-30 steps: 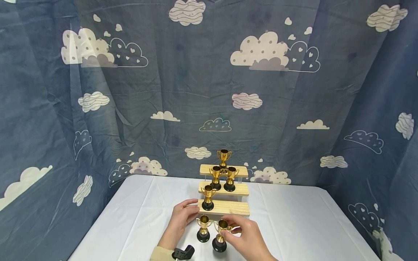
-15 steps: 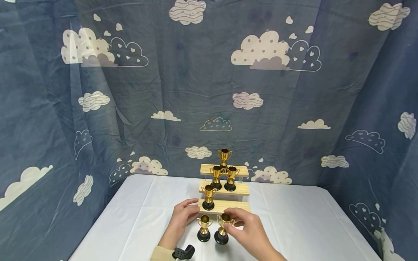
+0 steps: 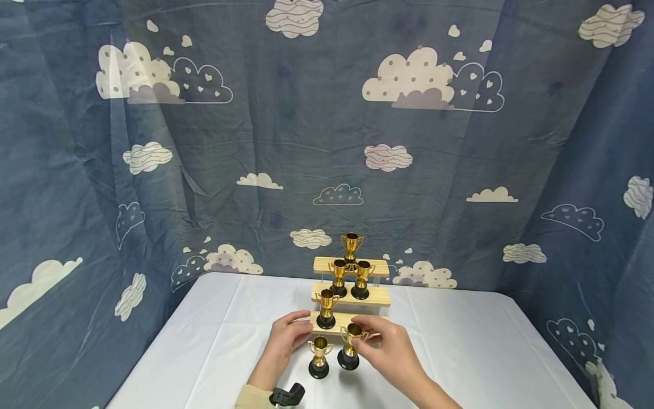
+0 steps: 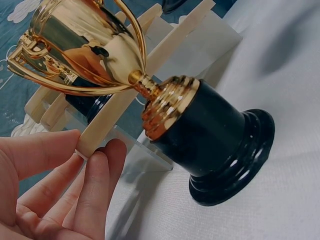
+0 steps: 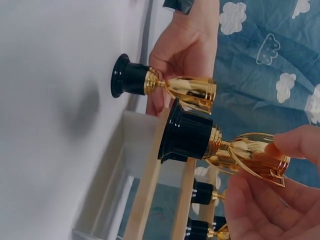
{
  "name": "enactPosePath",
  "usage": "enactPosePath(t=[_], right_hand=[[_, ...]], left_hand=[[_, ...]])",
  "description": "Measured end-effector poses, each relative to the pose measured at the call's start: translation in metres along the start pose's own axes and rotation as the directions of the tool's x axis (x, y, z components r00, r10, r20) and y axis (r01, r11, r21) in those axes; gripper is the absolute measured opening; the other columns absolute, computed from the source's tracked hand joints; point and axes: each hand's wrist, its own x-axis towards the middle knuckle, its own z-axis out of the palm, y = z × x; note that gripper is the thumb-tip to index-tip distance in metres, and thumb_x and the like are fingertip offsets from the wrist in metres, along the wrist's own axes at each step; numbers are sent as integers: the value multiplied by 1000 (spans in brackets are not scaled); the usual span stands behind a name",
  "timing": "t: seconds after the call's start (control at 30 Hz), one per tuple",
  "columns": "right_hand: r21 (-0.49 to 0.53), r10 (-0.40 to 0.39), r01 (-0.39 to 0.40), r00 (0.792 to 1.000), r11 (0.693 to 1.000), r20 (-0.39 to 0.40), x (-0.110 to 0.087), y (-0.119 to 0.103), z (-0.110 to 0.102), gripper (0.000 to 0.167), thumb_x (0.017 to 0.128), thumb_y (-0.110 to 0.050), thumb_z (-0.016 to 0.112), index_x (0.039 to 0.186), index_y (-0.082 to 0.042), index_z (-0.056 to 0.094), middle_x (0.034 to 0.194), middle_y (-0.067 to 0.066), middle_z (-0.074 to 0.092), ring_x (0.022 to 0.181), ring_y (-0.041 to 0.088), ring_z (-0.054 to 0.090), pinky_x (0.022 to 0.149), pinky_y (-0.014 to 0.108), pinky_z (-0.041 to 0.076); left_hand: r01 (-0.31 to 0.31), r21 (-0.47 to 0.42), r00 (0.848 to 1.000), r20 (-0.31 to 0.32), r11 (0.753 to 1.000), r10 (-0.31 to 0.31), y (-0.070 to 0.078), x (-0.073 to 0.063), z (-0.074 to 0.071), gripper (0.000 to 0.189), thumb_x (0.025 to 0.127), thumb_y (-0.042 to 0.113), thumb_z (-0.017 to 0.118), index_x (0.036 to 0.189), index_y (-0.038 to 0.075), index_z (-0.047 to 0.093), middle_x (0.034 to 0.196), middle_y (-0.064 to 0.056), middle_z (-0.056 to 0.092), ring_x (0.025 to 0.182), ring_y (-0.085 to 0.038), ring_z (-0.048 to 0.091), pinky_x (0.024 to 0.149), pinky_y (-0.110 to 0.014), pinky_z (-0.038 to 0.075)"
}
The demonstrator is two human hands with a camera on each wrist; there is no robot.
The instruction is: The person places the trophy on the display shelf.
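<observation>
My right hand (image 3: pixel 390 347) pinches a small gold trophy (image 3: pixel 349 357) by its cup between thumb and fingers. In the right wrist view that trophy's black base (image 5: pixel 187 135) hangs tilted near the bottom shelf's front edge. My left hand (image 3: pixel 287 341) pinches the left end of the bottom wooden shelf (image 4: pixel 107 122) of a tiered display stand. One gold trophy (image 3: pixel 319 363) stands upright on the table in front of the stand, between my hands. Another trophy (image 3: pixel 326 311) stands on the bottom shelf's left part.
Two trophies stand side by side on the middle shelf (image 3: pixel 379 296), and one trophy (image 3: pixel 351 244) is on the top shelf (image 3: pixel 377 267). A white cloth covers the table (image 3: pixel 449 346). Behind hangs a blue cloud-print curtain (image 3: pixel 286 130).
My right hand has lifted the pinched trophy and carried it forward and slightly right, towards the bottom shelf. The left hand stays on the shelf end.
</observation>
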Motion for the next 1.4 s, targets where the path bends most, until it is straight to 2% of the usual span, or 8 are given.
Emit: enactPosePath(t=[0.17, 0.37, 0.67, 0.8, 1.0, 1.2, 1.4], right_hand=[[-9, 1, -1, 1000, 1000, -3, 7, 1, -1, 39, 78, -2, 82, 110, -22, 74, 96, -14, 71, 86, 7, 68, 69, 27, 60], [-7, 9, -9, 1000, 1000, -6, 16, 3, -4, 37, 78, -3, 81, 112, -17, 75, 97, -13, 71, 87, 8, 67, 73, 34, 61], [0, 17, -17, 1000, 1000, -6, 28, 14, -3, 39, 78, -4, 81, 112, -23, 73, 96, -11, 72, 88, 8, 68, 74, 33, 61], [-9, 20, -20, 1000, 1000, 2, 33, 19, -2, 39, 79, -4, 81, 112, -22, 73, 98, -9, 73, 86, 7, 68, 73, 31, 61], [-24, 23, -23, 1000, 999, 11, 39, 24, -1, 37, 79, -4, 81, 114, -13, 74, 100, -9, 73, 85, 7, 68, 73, 27, 60], [-39, 14, -14, 1000, 999, 16, 45, 26, -1, 37, 79, -6, 81, 113, -18, 74, 101, -9, 73, 84, 6, 67, 73, 29, 60], [-65, 8, -8, 1000, 998, 2, 51, 28, 0, 38, 79, -4, 81, 113, -19, 74, 99, -7, 73, 78, 7, 68, 71, 23, 59]], left_hand=[[-1, 1, 1000, 5, 1000, 1, 0, 1, -1, 48, 81, -2, 74, 127, -6, 64, 103, -15, 73, 91, -18, 71, 86, -35, 59], [-4, -7, 1000, 12, 1000, 4, 1, 1, -1, 49, 80, -2, 74, 128, -7, 63, 103, -15, 73, 89, -17, 71, 84, -33, 59], [0, -17, 1000, 17, 1000, 0, 1, 1, -1, 50, 81, -2, 75, 129, -6, 63, 104, -15, 74, 89, -16, 71, 84, -33, 59], [5, -12, 1000, 16, 1000, -5, 1, 0, -1, 50, 81, -2, 75, 129, -6, 62, 104, -14, 74, 90, -17, 71, 84, -33, 59], [3, -14, 1000, 14, 1000, -3, 2, 0, -1, 50, 81, -3, 74, 130, -7, 62, 104, -16, 74, 92, -18, 71, 85, -34, 59], [2, -10, 1000, 19, 1000, -2, 2, -1, -1, 52, 81, -2, 74, 131, -7, 60, 111, -21, 71, 95, -21, 71, 88, -37, 58], [2, 1, 1000, 22, 1000, -2, 1, 0, -1, 53, 82, -1, 74, 133, -7, 59, 113, -23, 70, 96, -21, 71, 89, -38, 58]])
